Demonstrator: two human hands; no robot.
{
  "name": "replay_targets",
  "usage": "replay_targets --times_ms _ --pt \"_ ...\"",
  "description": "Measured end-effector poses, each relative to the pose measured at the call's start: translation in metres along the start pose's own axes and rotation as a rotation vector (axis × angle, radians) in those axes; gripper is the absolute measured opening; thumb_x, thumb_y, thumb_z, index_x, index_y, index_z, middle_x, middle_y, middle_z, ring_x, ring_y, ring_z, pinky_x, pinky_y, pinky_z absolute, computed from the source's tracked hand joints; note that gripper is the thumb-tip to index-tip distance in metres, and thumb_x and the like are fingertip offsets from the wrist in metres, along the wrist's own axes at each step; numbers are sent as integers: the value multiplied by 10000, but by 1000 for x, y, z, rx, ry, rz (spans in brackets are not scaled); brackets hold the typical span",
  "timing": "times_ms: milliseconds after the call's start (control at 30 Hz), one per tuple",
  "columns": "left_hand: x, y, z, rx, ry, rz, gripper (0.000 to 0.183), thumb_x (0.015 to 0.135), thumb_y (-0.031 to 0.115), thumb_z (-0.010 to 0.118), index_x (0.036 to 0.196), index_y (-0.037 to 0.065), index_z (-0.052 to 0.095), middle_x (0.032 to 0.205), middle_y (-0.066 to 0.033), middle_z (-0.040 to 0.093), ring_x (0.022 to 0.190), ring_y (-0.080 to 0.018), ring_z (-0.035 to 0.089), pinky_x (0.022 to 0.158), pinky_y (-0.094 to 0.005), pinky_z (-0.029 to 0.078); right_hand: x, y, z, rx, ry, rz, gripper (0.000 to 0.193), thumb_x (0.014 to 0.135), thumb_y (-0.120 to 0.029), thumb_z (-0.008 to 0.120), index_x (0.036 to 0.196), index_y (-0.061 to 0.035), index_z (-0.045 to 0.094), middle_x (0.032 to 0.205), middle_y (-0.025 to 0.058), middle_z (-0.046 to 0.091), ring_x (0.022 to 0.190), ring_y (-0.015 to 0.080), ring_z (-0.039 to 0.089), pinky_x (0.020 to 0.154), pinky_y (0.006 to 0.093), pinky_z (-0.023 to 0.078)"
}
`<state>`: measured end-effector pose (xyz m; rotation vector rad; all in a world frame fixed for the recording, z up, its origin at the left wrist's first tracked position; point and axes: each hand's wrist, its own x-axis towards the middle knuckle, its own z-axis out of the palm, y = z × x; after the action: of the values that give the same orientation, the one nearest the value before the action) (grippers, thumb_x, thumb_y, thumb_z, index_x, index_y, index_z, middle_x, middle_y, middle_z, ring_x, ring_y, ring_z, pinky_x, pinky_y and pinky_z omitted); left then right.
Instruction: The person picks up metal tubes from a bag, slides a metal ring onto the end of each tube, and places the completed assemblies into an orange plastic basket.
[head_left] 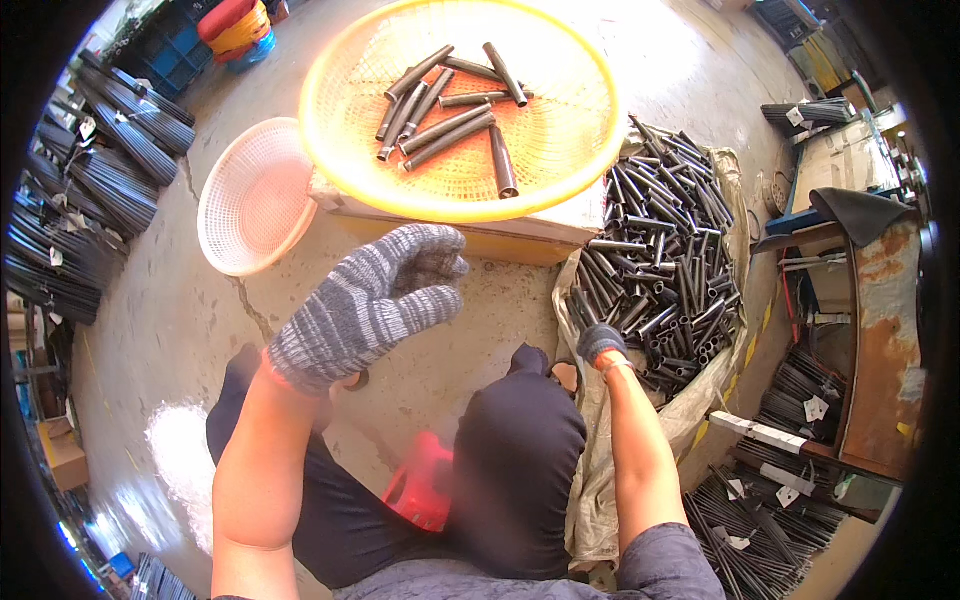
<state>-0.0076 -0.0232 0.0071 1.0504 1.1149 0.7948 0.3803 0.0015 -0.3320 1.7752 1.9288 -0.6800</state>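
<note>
My left hand (pixel 375 300), in a grey striped knit glove, is raised in front of the yellow basket. Its thumb stands apart from the curved fingers, and nothing lies between them. In a dark glove, my right hand (pixel 602 343) is down at the left edge of a big heap of black metal tubes (pixel 675 255). Its fingers look curled around a tube (pixel 579 306) there, though they are partly hidden. Several more tubes (pixel 450 137) lie loosely, at various angles, inside the round yellow mesh basket (pixel 460 212).
A cardboard box (pixel 510 240) supports the yellow basket. Left of it, a pale pink basket (pixel 255 200) sits on the floor. The heap rests on a woven sack (pixel 595 480). Something red (pixel 422 485) is between my legs. Bundled rods (pixel 125 185) stand far left; a rusty metal panel (pixel 885 340) is at right.
</note>
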Motion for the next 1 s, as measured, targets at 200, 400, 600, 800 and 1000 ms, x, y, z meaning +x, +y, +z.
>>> replay_targets --times_ms 200,400,600,800,1000 --pt "-3 3 4 -38 -13 29 467 831 45 659 1266 20 493 1117 -63 591 1064 -151 556 933 -299 449 -52 66 4 274 71 219 261 643 -258 780 838 -93 722 748 118 683 688 221 670 668 339 532" --pt "-3 8 7 -22 -54 90 430 843 43 645 1247 15 502 1100 -63 601 1041 -138 566 916 -283 466 -97 70 -6 676 102 128 165 714 -159 751 825 -42 712 643 54 653 521 131 582 502 301 481" --pt "0 8 13 -18 -68 180 413 846 57 648 1231 8 507 1104 -68 602 1055 -144 564 924 -283 466 -130 50 -52 701 131 119 144 742 -135 747 827 -28 704 671 36 654 560 105 566 538 267 474" --pt "0 12 14 -53 -77 205 393 854 70 645 1219 4 513 1104 -64 601 1060 -146 561 930 -284 462 -199 -35 -202 1164 249 -356 94 780 9 681 872 15 661 808 67 679 694 116 617 639 278 529" --pt "17 12 21 -322 -189 375 513 851 125 657 1300 8 438 1205 -96 559 1147 -199 524 975 -334 440 -226 -135 -296 850 140 -1000 131 736 -87 761 795 -9 674 761 54 670 727 146 630 686 274 511"
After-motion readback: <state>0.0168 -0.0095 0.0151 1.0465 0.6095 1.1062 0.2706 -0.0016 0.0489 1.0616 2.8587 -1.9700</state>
